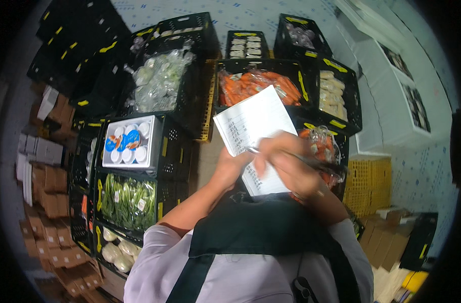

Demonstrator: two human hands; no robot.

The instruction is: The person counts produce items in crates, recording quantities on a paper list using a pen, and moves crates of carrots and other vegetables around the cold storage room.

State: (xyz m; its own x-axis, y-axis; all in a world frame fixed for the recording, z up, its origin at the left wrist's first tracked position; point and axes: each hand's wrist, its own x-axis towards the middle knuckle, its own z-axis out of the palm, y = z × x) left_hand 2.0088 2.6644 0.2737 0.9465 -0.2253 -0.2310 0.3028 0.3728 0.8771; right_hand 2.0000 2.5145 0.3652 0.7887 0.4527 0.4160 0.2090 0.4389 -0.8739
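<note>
An open notebook (266,111) with lined white pages is held up in front of my chest by my left hand (232,164). Handwriting runs down part of its upper page and along the lower page. My right hand (287,159), blurred, grips a pen (252,150) whose tip is at the written lines near the fold. Whether the tip touches the paper I cannot tell. Just beyond the notebook, bagged carrots (260,85) fill a dark crate. More bagged orange vegetables (321,146) are partly hidden behind my right hand.
Dark crates at left hold bagged pale-green vegetables (158,83), leafy greens (128,200) and round pale vegetables (118,252). A white foam box (150,142) holds lidded tubs. Yellow crates (368,185) stand at right. Cardboard boxes (56,235) are stacked far left. A cooling unit (399,94) hangs upper right.
</note>
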